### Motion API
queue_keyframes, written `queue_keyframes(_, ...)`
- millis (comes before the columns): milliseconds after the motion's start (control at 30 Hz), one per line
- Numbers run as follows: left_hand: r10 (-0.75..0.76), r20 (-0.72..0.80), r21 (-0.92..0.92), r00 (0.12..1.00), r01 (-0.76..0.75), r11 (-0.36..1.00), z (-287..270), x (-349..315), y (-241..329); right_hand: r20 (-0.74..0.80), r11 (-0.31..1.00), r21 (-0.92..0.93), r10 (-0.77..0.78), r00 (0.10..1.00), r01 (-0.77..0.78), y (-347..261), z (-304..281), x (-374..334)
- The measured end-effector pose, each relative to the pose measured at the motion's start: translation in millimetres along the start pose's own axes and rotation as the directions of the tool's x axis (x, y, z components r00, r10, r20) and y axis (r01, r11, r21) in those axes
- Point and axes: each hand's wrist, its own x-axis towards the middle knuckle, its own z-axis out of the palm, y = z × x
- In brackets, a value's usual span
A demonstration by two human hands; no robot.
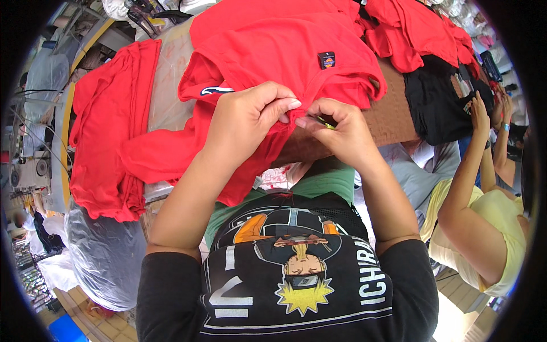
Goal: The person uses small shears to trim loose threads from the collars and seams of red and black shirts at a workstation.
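A red garment [268, 54] lies spread on the table in front of me, with a small dark label [326, 60] and a strip of navy and white trim near its edge. My left hand [250, 117] pinches an edge of this red cloth between thumb and fingers. Close beside it, almost touching, my right hand [342, 128] is closed around a small yellow-green and dark tool [326, 122], mostly hidden in the palm. It looks like thread snips. The right fingertips meet the same bit of cloth, and part of the garment hangs over the table's near edge.
Folded red garments [117, 114] are stacked at the left, beside clear plastic sheeting [174, 80]. More red cloth [407, 28] and a black garment [430, 105] lie at the right, where a co-worker in yellow [478, 228] sits with raised hands. A grey plastic-wrapped bundle [105, 256] stands lower left.
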Motion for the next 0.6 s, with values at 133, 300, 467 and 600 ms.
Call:
queue_keyframes(133,-0.147,0.061,-0.073,0.987,0.151,0.986,-5,3,1,0.034,0.969,-0.215,-0.113,0.993,0.118,-29,-23,-3)
queue_keyframes(300,-0.152,0.079,-0.055,0.985,0.157,0.986,-3,3,-4,0.04,0.924,-0.327,-0.198,0.979,0.201,-54,-37,-3)
queue_keyframes(467,-0.188,0.132,-0.049,0.973,0.196,0.979,-6,5,4,0.137,0.897,-0.36,-0.221,0.966,0.257,-48,-44,2)
queue_keyframes(600,-0.201,0.153,-0.023,0.967,0.207,0.978,-6,6,9,0.135,0.895,-0.366,-0.22,0.966,0.255,-43,-41,5)
